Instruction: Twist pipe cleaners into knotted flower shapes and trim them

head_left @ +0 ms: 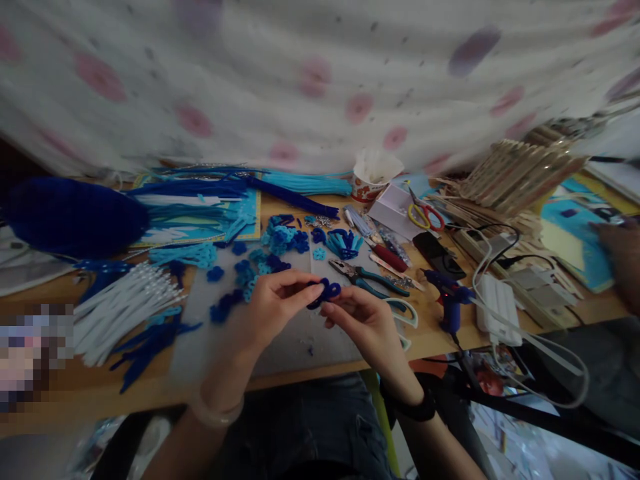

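Between my two hands is a dark blue pipe-cleaner flower (327,291) with looped petals, held up over the grey mat (285,347). My left hand (280,303) pinches its left side with thumb and forefinger. On the other side, the fingertips of my right hand (361,317) grip the lower right petals. Behind them lies a heap of light and dark blue pipe-cleaner flowers (283,239). Pliers with teal handles (367,277) rest just beyond my right hand, and scissors with pale handles (406,313) are partly hidden beside it.
A blue glue gun (450,303) stands right of my hands, near a white power adapter (499,313) and cables. White pipe-cleaner stems (130,310) and a dark blue bundle (75,217) lie left. A paper cup (374,177) stands at the back. Another person's hand (623,250) is at far right.
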`<state>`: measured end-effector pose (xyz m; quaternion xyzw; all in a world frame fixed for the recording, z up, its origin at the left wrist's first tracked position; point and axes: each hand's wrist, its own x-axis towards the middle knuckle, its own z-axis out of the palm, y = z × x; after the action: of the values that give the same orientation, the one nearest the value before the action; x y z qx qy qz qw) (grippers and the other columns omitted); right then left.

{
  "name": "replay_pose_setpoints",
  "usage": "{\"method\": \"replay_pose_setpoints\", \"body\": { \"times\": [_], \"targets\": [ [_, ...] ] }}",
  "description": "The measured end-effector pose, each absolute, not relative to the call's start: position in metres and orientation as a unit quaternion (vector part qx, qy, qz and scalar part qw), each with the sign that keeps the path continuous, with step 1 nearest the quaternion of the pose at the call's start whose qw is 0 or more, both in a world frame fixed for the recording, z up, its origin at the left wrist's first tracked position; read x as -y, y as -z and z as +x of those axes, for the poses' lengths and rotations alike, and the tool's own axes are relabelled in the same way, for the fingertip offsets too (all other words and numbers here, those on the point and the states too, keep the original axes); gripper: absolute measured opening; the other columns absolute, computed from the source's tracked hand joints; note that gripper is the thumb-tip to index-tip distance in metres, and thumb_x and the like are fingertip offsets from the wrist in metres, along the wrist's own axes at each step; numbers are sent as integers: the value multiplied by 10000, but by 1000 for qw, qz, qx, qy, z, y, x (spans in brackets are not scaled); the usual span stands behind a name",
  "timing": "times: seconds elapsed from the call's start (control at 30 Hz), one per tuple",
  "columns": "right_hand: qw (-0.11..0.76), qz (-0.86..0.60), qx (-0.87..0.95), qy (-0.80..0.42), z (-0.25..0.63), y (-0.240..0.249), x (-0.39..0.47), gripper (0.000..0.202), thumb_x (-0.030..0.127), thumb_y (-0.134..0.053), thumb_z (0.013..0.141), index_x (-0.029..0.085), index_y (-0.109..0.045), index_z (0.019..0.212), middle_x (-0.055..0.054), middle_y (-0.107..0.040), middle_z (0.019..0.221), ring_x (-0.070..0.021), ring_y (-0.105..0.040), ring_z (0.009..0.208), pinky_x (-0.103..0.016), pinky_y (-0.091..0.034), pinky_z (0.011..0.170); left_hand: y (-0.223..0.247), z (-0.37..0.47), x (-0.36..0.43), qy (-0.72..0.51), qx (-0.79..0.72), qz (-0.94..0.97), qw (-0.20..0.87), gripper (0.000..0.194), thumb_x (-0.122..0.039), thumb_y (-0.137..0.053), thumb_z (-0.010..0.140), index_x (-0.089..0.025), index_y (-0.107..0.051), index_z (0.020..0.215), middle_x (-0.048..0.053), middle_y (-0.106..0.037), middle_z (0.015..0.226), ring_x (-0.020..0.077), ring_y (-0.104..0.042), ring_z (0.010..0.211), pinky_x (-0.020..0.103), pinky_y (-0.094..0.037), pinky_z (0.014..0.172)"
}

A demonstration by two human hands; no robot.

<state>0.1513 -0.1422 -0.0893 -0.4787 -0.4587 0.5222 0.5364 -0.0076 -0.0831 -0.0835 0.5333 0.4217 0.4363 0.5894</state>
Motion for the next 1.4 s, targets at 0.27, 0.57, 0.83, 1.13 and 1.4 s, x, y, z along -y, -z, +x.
{"method": "replay_pose_setpoints", "body": {
  "times": [0.27,0.57,0.83,1.13,1.4],
  "targets": [
    [525,-485,460,-526,153,90,141,173,352,-801,808,210,-712,852,1,-716,702,-132,-657,565,-268,-577,576,82,-13,70,-376,-373,557,639,120,-277,-785,739,-206,-822,829,39,-776,782,167,-659,704,279,-533,660],
    [544,-514,455,-482,150,92,142,231,405,-806,787,192,-718,771,12,-677,597,-116,-598,495,-221,-499,464,81,-15,74,-351,-335,655,580,221,-299,-652,889,-180,-782,756,29,-672,750,152,-589,726,270,-441,667],
    [575,-526,410,-474,143,95,145,297,465,-776,810,189,-686,746,28,-630,535,-113,-575,443,-211,-484,411,88,-6,90,-405,-382,501,662,227,-314,-797,762,-211,-807,964,45,-787,931,176,-700,881,283,-540,801],
    [520,-533,454,-489,152,92,143,278,446,-789,786,197,-722,681,5,-676,583,-128,-619,510,-240,-521,510,96,-2,108,-472,-453,415,632,380,-192,-886,616,-168,-751,971,16,-789,748,157,-747,716,241,-590,684],
    [537,-538,441,-477,148,99,139,329,460,-755,820,197,-696,631,12,-633,517,-123,-566,487,-246,-452,518,84,-11,107,-469,-432,473,608,454,-150,-880,627,-180,-732,1055,11,-792,827,153,-751,764,247,-602,735]
  ]
}}
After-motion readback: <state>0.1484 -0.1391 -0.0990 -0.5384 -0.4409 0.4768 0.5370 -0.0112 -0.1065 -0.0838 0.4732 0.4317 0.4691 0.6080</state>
